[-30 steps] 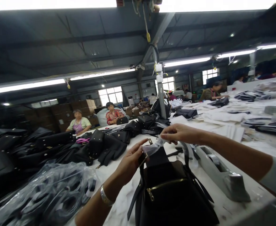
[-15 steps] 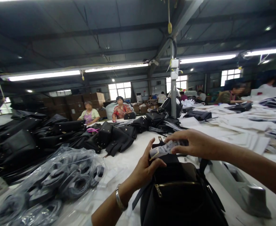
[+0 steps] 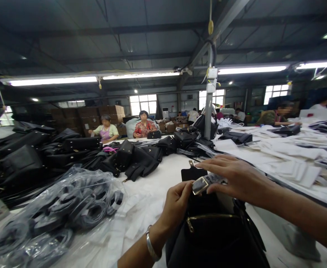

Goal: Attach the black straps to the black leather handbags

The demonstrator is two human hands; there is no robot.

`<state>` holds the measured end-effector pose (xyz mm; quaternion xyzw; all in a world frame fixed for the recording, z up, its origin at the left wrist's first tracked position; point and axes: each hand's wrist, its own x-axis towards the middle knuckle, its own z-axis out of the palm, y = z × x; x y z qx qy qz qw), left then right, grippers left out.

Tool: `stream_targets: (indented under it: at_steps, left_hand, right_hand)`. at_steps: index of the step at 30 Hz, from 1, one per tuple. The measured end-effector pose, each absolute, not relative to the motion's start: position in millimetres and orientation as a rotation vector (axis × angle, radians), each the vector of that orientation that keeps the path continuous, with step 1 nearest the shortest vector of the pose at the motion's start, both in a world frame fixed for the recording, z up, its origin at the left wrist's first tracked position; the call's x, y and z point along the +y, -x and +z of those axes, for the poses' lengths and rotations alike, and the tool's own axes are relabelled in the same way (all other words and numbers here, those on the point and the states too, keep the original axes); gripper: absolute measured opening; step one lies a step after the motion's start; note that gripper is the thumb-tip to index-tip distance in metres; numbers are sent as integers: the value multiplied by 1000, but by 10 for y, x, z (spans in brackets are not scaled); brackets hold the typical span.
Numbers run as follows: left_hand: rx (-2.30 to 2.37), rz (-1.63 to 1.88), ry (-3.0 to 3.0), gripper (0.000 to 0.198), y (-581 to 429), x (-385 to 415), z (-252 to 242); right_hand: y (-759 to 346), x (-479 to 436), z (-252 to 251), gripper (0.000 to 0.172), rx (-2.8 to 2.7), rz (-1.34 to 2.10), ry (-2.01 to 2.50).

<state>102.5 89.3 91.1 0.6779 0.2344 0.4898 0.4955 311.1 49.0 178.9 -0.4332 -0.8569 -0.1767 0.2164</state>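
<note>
A rolled strap with a gold-coloured buckle [image 3: 201, 185], wrapped in clear plastic, is held just above the black bag. My right hand [image 3: 236, 175] grips the roll between thumb and fingers from the right. At the buckle end, my left hand [image 3: 176, 201] pinches with thumb and forefinger, touching the wrapped strap's edge; a silver bangle is on that wrist. Below both hands stands the black bag [image 3: 216, 238], with a gold zip [image 3: 190, 225] across its front. Its flap [image 3: 190, 174], bearing a small gold clasp, lies folded back behind the strap.
A clear plastic bag of coiled straps [image 3: 82, 208] lies at the left on the white table [image 3: 163, 167]. Black bags [image 3: 141, 160] are heaped behind it. White sheets [image 3: 300, 163] cover the right side. A grey metal post [image 3: 209, 115] rises beyond. Co-workers [image 3: 144, 126] sit across the table.
My left hand has closed from spread fingers to a pinch at the strap's end. The strap has turned, so its buckle now shows clearly. The view has shifted slightly.
</note>
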Motion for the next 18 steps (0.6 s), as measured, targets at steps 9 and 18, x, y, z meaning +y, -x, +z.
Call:
stream_targets:
  at_steps: [9,18]
  left_hand:
    - [541,1240,-2173,40,-1010,945,1160]
    - [725,1302,-1861,47,-950,944,695]
  right_hand:
    - [-3182,557,1842,53,-2433,-745,1260]
    - [-3613,620,1711,57,-2060,-521,1428]
